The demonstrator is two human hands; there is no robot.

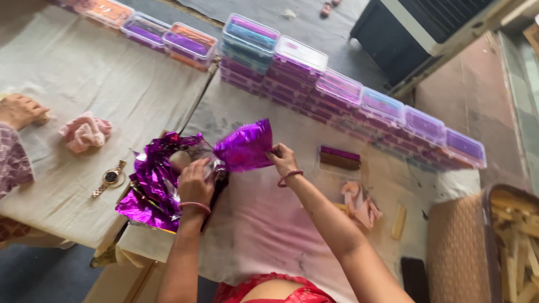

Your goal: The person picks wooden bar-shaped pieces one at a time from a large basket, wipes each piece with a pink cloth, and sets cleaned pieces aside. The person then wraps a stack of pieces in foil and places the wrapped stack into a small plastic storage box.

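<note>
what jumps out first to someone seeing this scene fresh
The shiny purple foil sheets at the table's centre catch the eye first: the left hand presses on the crumpled pile while the right hand pinches a lifted purple foil piece. Behind them, a long row of stacked clear plastic boxes with purple contents runs along the far edge. A gold wristwatch lies on the cloth at left.

We see glossy, crinkled purple foil (244, 147), clear smooth plastic boxes (337, 90), matt cloth over the bench (84, 78), and a shiny metal watch (110, 178).
</note>
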